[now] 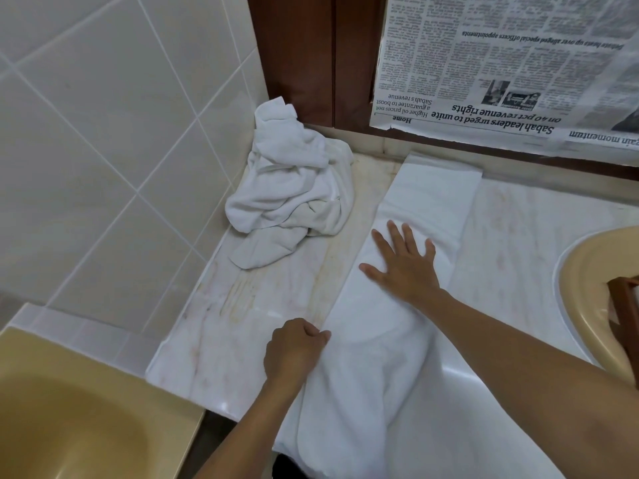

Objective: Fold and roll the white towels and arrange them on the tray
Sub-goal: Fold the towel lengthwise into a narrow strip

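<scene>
A long white towel (428, 198) lies folded into a narrow strip on the marble counter (242, 305), running from the back wall down over the front edge. My right hand (403, 262) lies flat on its middle with the fingers spread. My left hand (294, 350) pinches the towel's left edge near the counter's front, fingers curled. A second white towel (294, 191) sits crumpled in the back left corner against the tiles. At the right edge a brown wooden corner (624, 295) shows, possibly the tray.
A beige basin (69, 409) fills the lower left below the counter. Another beige basin (587, 271) is set into the counter at right. Newspaper (501, 63) covers the window behind. Tiled wall (103, 133) bounds the left side.
</scene>
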`<action>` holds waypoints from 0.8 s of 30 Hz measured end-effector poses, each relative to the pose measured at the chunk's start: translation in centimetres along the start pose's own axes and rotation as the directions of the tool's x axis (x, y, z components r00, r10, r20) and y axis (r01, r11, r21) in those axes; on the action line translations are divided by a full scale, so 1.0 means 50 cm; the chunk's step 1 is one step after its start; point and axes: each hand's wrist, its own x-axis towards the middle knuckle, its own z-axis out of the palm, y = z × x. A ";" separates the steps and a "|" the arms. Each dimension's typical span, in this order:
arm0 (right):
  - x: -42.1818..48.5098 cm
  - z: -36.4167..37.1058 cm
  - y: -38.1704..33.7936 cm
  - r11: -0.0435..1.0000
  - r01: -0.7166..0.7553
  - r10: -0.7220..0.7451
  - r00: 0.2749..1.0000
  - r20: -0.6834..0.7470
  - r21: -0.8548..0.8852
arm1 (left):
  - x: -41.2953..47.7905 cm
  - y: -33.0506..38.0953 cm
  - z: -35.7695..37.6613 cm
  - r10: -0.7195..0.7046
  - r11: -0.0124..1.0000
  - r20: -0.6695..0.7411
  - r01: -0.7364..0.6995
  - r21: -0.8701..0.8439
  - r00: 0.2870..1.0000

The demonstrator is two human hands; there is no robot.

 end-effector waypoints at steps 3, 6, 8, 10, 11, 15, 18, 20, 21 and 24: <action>-0.001 0.002 0.001 1.000 0.006 -0.006 1.000 -0.022 0.000 | -0.011 -0.010 0.013 0.044 0.995 -0.112 -0.034 0.092 0.993; -0.001 0.001 0.005 1.000 0.013 -0.013 0.999 -0.032 0.010 | -0.021 -0.035 0.046 0.341 0.932 -0.304 -0.278 0.234 0.889; 0.001 0.000 0.007 1.000 0.012 -0.012 0.999 -0.033 0.019 | -0.022 -0.045 0.077 0.576 0.810 -0.264 -0.496 0.313 0.774; 0.003 0.000 0.010 1.000 0.013 -0.012 0.999 -0.032 0.019 | -0.014 -0.052 0.100 0.715 0.661 -0.110 -0.616 0.429 0.691; 0.003 0.000 0.014 1.000 0.017 -0.017 0.999 -0.036 0.016 | -0.008 -0.056 0.105 0.731 0.613 -0.026 -0.639 0.465 0.682; 0.006 -0.002 0.037 0.999 0.029 -0.028 0.998 -0.057 0.027 | 0.016 -0.070 0.109 0.727 0.536 0.107 -0.658 0.528 0.678; 0.022 -0.011 0.055 1.000 0.021 -0.021 0.999 -0.044 0.020 | 0.035 -0.046 0.108 0.722 0.507 0.122 -0.641 0.577 0.681; 0.041 -0.021 0.072 1.000 0.019 -0.019 0.999 -0.045 0.014 | 0.053 -0.019 0.110 0.700 0.510 0.144 -0.631 0.584 0.700; 0.051 -0.026 0.084 1.000 0.021 -0.020 0.999 -0.044 0.016 | 0.061 -0.003 0.111 0.689 0.514 0.156 -0.629 0.583 0.708; 0.074 -0.036 0.126 0.999 0.019 -0.017 0.998 -0.056 0.037 | 0.083 0.044 0.113 0.661 0.498 0.228 -0.646 0.579 0.715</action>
